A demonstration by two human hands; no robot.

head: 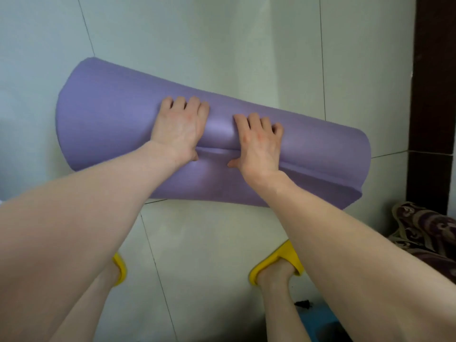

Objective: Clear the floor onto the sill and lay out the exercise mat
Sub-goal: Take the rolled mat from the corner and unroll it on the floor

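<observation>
**Now: purple mat gripped by both hands above the tiled floor**

Right at the centre, the purple exercise mat (pixel 118 124) is held rolled, lying crosswise in the view over the pale tiled floor (pixel 222 238). Its left end sits higher in the picture and looks wider; its right end tapers down toward the dark wooden frame (pixel 434 95) at the right edge. A loose flap of the mat is seen hanging along the lower side, its edge running just under both thumbs.

The left hand (pixel 179 130) is clamped onto the roll near its middle, four fingers curled over the top, thumb tucked in below at the seam. The right hand (pixel 259 144) is set just beside it, a narrow strip of mat showing between them; its fingers are curled over the top as well and its thumb is pressed into the seam from underneath. Both forearms are stretched forward from the bottom corners.

Lower down, two feet in yellow slippers (pixel 278 262) are planted on the tiles, well apart, the left one mostly hidden behind the left forearm. A patterned dark fabric (pixel 424 230) is bunched at the right edge, below the frame. A blue object (pixel 318 322) is glimpsed by the right foot, too cropped to identify.
</observation>
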